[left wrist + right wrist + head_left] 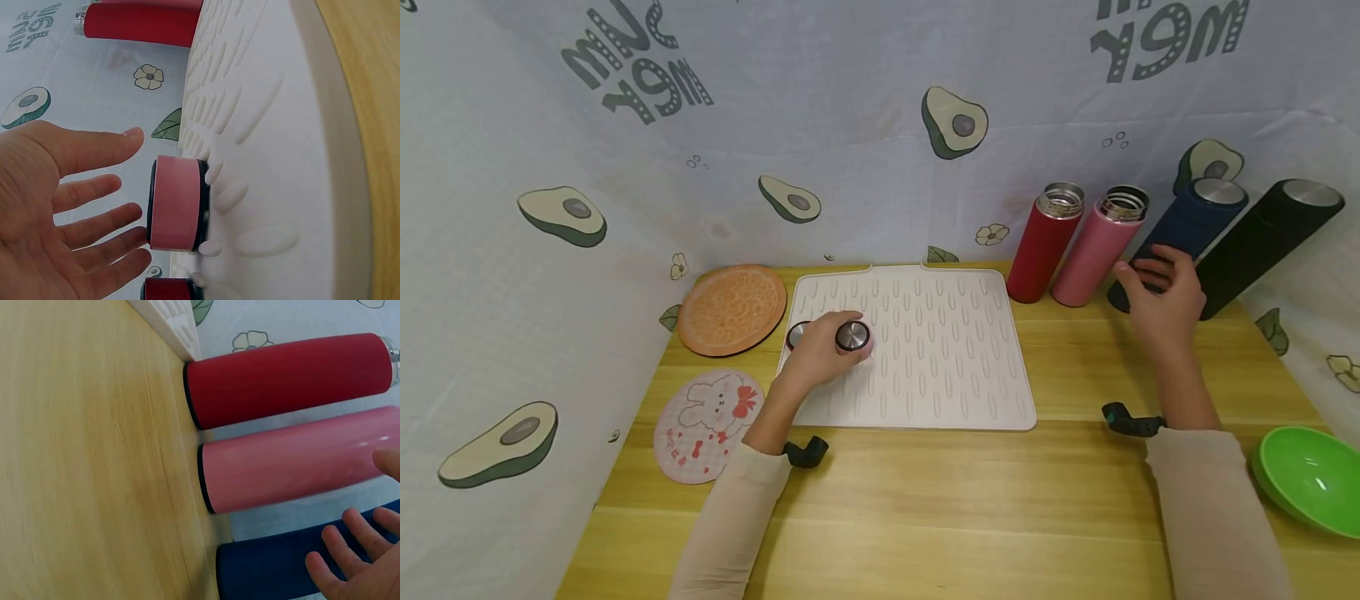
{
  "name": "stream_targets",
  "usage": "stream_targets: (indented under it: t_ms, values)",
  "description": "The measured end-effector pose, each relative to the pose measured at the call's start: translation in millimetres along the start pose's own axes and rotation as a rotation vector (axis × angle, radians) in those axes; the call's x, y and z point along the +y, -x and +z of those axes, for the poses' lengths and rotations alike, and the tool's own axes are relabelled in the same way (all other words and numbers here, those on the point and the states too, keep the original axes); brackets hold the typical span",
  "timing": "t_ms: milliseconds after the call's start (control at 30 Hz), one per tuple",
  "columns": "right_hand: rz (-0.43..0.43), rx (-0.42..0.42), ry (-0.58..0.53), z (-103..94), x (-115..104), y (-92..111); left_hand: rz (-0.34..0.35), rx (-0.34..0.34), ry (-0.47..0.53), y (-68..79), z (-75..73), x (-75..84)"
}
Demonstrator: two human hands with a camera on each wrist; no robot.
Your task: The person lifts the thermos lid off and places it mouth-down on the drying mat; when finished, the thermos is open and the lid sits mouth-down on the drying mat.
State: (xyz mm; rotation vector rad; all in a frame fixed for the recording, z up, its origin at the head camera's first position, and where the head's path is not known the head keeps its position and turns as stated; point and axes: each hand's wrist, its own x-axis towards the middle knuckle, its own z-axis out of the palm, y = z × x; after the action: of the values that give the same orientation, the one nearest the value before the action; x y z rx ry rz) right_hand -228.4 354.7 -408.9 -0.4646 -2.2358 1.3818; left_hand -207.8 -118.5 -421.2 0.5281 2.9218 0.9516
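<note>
A pink bottle lid (853, 336) with a steel top sits on the white ridged drying mat (940, 358). My left hand (814, 357) is beside it, fingers spread and at most grazing its edge in the left wrist view. A dark red lid (169, 289) stands close by on the mat, partly behind that hand in the head view. At the right, my right hand (1167, 307) is spread at the dark blue bottle (1198, 217), which has its lid on; whether the fingertips touch it I cannot tell. Left of it stand an open pink bottle (1093, 254) and an open red bottle (1041, 250).
A capped black bottle (1262, 242) stands at the far right, behind the blue one. A green bowl (1311, 479) is at the right edge. An orange round mat (732, 310) and a pink rabbit coaster (696, 433) lie left. A patterned cloth hangs behind the wooden table (962, 508).
</note>
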Motion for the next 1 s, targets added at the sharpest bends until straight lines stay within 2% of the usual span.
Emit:
stream_targets:
  t_ms: [467,700,800,1000]
  values:
    - [-0.084,0.169,-0.061,-18.2,6,-8,0.04,0.03,0.063,1.8,-0.3,7.7]
    - [0.008,0.212,-0.04,-27.1,8,-14,0.062,0.038,0.14,1.6,0.5,10.3]
    - [0.065,0.216,0.013,-30.4,9,-19,0.081,0.037,0.195,0.6,3.5,10.5]
    - [0.182,0.102,0.11,-32.0,9,-30,0.117,0.031,0.254,-1.7,10.5,13.1]
